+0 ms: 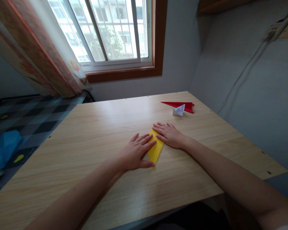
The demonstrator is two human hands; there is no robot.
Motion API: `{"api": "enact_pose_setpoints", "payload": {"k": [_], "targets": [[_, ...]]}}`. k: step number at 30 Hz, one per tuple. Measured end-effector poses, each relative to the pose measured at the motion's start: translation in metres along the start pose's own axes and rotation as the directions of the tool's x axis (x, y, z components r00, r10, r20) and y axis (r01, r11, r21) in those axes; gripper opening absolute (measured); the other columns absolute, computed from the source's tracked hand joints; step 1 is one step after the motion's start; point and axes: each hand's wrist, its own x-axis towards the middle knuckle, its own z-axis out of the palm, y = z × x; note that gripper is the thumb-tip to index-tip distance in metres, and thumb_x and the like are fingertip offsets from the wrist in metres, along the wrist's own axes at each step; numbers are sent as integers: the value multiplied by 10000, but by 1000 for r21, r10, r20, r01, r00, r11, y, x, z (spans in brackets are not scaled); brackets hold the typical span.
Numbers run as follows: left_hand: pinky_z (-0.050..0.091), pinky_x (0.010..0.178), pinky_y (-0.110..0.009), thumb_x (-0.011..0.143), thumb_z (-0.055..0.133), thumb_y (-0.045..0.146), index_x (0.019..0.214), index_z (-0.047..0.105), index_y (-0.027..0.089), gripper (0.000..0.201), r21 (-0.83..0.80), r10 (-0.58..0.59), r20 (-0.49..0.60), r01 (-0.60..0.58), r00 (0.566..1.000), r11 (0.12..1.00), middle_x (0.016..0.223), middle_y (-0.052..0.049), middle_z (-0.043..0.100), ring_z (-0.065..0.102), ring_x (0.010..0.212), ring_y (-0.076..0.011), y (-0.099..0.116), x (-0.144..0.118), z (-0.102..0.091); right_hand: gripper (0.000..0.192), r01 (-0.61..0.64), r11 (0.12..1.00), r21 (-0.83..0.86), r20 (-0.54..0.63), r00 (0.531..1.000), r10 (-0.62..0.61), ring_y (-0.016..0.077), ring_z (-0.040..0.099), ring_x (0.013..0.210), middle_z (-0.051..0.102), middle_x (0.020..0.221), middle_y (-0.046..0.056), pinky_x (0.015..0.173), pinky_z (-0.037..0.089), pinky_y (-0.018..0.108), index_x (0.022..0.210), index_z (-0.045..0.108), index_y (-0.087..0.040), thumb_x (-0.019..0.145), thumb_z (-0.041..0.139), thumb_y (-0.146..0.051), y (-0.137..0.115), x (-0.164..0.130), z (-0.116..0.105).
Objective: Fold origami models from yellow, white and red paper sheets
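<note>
A folded sheet of yellow paper (156, 151) lies flat on the wooden table (105, 127), narrowing to a point at its near end. My left hand (138, 151) rests on its left side, fingers spread and thumb by the lower tip. Across the upper right part of the paper lies my right hand (169, 134), palm down with its fingers stretched out. Both hands press on the paper without gripping it, and they cover part of its left edge and its top.
Toward the back right of the table sit a white folded paper boat (179, 110) and a red paper plane (180, 104), the boat in front. Left of the table, a blue paper piece (4, 148) lies on a checked cloth (36, 127). A wall borders the right side.
</note>
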Motion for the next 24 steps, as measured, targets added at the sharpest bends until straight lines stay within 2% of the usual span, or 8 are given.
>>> {"api": "enact_pose_setpoints", "payload": {"k": [4,10,15,22,24], "targets": [[89,1178,-541,857,444,689,1454,394,156,801,101,-36,-49,41,998,994,1523,-184,362,285,1432,-319,8,-8,1,536,-32,999,-5,-7,999,32,261,274,1446,338,1547,101,1153,197,549,1470,382,-211,995,302,-446,1,0,-2],[78,1156,-606,911,351,649,1417,453,135,729,162,-103,-85,115,991,980,1446,-199,473,370,1379,-357,21,-15,5,523,-30,1000,-9,-29,999,30,268,304,1431,365,1536,94,1146,211,554,1459,401,-224,989,322,-439,3,1,-2],[76,1143,-633,936,327,603,1389,490,121,680,185,-168,-140,192,976,964,1435,-216,480,390,1356,-375,32,-19,10,528,-24,1000,-8,-21,999,24,266,300,1433,369,1534,91,1146,211,549,1457,404,-223,988,320,-448,3,1,-3],[167,1148,-589,913,412,553,1413,451,87,685,138,-230,-89,241,969,961,1489,-221,403,319,1403,-386,34,-20,6,526,-41,999,-27,-35,999,40,274,319,1418,385,1527,99,1149,191,543,1445,419,-206,986,329,-447,1,0,-3],[205,1153,-552,925,410,484,1448,403,102,648,121,-192,-44,196,980,973,1524,-193,355,291,1423,-361,32,-20,1,524,-58,997,-45,-55,997,56,278,328,1410,405,1515,104,1150,185,538,1436,431,-201,981,349,-449,0,-1,-4]]}}
